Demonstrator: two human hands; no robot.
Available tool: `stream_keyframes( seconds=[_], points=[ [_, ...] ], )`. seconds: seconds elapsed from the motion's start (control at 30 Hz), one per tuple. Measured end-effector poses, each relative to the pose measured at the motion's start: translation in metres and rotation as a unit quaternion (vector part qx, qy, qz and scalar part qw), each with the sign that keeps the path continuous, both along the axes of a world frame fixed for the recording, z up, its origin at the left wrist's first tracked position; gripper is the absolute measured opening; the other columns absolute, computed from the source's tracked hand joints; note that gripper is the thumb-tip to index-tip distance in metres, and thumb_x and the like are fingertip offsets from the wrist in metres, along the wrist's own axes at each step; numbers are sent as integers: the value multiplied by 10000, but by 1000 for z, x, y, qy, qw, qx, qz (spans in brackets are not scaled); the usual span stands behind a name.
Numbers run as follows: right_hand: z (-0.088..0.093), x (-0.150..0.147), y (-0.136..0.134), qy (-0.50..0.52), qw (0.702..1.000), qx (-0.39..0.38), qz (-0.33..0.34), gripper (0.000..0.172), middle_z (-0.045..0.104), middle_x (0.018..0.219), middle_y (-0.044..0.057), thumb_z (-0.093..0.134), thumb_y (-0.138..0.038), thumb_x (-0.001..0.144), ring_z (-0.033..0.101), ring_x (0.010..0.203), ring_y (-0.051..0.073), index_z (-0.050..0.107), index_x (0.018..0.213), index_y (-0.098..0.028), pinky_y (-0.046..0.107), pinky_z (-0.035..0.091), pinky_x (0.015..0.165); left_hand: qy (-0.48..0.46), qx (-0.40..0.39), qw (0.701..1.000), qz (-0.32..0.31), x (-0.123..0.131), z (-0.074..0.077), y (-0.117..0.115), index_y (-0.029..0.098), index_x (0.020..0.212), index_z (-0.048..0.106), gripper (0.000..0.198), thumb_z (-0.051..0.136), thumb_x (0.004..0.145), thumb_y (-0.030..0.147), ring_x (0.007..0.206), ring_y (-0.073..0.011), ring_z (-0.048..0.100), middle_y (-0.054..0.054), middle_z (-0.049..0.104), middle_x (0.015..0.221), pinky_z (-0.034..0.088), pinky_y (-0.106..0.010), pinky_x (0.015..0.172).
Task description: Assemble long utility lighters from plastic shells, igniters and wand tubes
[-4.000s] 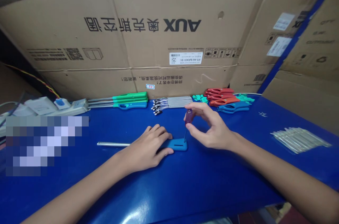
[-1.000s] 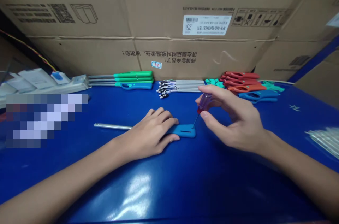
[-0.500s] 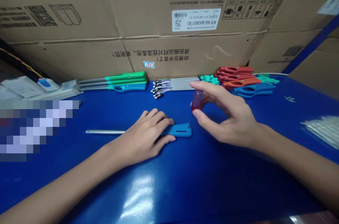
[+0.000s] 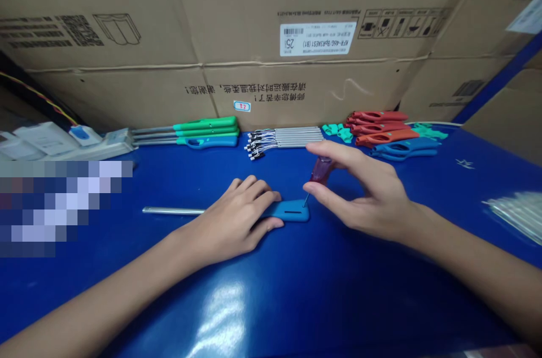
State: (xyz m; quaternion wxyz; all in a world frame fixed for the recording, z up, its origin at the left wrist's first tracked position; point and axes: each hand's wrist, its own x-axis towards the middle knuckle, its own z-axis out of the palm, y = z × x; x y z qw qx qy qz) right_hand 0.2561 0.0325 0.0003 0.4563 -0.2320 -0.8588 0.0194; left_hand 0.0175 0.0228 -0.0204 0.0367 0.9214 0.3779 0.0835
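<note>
A blue lighter (image 4: 292, 210) with a thin metal tube lies flat on the blue table (image 4: 271, 296), its tube pointing left. My left hand (image 4: 241, 214) is closed around the middle of its handle and presses it down. In my right hand (image 4: 364, 191) is a small screwdriver (image 4: 320, 170) with a purple, see-through handle, gripped between thumb and fingers. The screwdriver's tip meets the right end of the blue handle, and its shaft leans to the right. What lies under my left palm is hidden.
Behind stand green and blue lighters (image 4: 207, 129), metal tubes with wires (image 4: 296, 136), small green parts (image 4: 337, 131) and red, orange and blue handle shells (image 4: 381, 126). A power strip (image 4: 114, 143) is at left, clear-wrapped sticks (image 4: 519, 214) at right. A cardboard box (image 4: 245, 19) forms the back.
The screwdriver leans further to the right, with its tip still at the handle's end. My left hand keeps its hold on the lighter. The whole view has shifted slightly.
</note>
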Motion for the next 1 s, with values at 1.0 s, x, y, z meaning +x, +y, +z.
stream_keyframes(
  seconds=[1.0],
  points=[
    [0,-4,-2,20,996,-80,13,528,654,1072,46,598,-118,875,657,897,183,461,1364,-261,360,582,837,4,6,1000,2,0,-1,-1,163,1231,566,380,471,989,440,1017,-290,515,-116,589,1111,429,-495,892]
  ],
)
